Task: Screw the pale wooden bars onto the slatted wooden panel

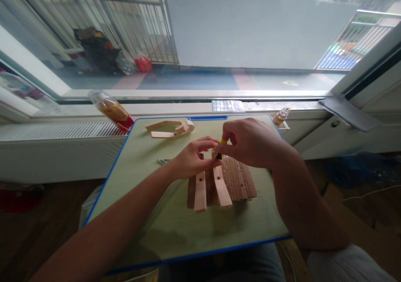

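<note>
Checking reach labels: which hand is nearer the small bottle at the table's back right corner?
Right. The right hand, pinching a small yellow-topped piece, sits just left of the small bottle; the left hand is farther left, beyond the right one.

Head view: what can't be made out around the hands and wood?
- Yellow-and-black thing: head view, mostly covered by the right hand; unidentifiable.
- Grooved board: head view, far end hidden under that hand.
- Metal bits near the left hand: head view, too small to identify.
</note>
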A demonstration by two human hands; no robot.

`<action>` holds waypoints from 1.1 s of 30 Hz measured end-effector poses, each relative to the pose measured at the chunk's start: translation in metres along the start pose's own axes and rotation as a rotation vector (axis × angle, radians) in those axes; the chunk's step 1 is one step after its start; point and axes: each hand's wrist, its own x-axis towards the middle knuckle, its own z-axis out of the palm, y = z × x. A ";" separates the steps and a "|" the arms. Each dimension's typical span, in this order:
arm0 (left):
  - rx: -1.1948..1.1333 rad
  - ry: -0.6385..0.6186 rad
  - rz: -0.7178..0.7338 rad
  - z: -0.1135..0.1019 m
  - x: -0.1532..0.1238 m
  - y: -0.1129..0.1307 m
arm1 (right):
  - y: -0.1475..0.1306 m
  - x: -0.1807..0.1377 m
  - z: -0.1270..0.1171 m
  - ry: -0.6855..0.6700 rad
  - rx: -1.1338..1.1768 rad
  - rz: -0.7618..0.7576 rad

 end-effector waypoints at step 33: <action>0.104 0.000 -0.044 -0.002 -0.004 -0.002 | 0.003 -0.006 -0.009 -0.073 0.026 -0.056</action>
